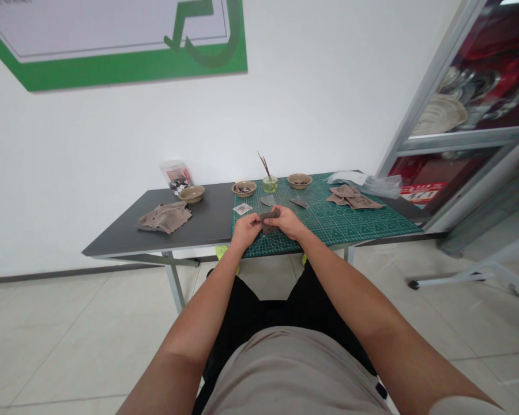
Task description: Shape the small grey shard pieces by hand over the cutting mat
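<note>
Over gridded green mat (354,222): left hand (245,229), right hand (288,222) both pinch small dark brown rectangular piece (270,219).

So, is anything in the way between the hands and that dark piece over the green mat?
Nothing visible. The left hand and right hand both grip the dark piece directly, at the near edge of the green mat. The grey scraps and bowls lie farther back, apart from the hands.

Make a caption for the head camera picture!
Left hand and right hand hold a dark piece over the green mat, near bowls and a jar.
</note>
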Motion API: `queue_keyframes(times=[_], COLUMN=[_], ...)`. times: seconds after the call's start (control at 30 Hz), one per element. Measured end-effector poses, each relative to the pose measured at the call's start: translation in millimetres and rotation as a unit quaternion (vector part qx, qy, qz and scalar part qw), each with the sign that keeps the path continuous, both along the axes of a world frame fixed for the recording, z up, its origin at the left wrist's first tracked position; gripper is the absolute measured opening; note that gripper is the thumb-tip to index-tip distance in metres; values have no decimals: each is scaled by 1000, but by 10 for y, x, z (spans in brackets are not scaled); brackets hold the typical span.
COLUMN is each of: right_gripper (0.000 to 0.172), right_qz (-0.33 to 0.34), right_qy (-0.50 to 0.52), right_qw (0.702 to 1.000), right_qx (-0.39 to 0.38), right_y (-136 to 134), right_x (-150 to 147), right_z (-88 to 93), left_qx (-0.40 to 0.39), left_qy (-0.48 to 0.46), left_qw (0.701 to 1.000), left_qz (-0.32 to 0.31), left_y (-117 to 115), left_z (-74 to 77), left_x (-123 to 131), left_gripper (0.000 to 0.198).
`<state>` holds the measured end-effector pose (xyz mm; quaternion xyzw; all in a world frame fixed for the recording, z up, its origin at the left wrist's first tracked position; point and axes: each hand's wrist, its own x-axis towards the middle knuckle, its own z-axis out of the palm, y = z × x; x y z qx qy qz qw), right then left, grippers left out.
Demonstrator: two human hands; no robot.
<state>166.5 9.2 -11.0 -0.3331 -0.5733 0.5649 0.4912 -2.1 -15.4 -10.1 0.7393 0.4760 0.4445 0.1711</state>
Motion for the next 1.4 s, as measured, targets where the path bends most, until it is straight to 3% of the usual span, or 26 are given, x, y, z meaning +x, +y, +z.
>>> queue_keyframes(times=[0.17, 0.33, 0.57, 0.9, 1.4], right_gripper=[52, 53, 47, 36, 35], right_qz=[-22, -33, -30, 28, -22], right_qy=[49, 112, 112, 51, 28], right_qw=[999, 993, 992, 996, 998], right_qx=[-6, -35, -46, -61, -53], right_y=[32, 31, 27, 20, 38], right_x=[16, 16, -1, -6, -16], right_z=[-27, 10, 12, 24, 5], left_qx=[-28, -97, -76, -97, -44], left_qy=[-95, -239, -158, -161, -31], left_qw=[995, 965, 984, 981, 998], left_qz=[-17, -50, -39, -45, -32], left_y=[40, 92, 61, 63, 35], left_z=[-20, -59, -33, -31, -27], left_x=[-9, -10, 3, -11, -8], left_gripper=[8, 16, 10, 13, 13])
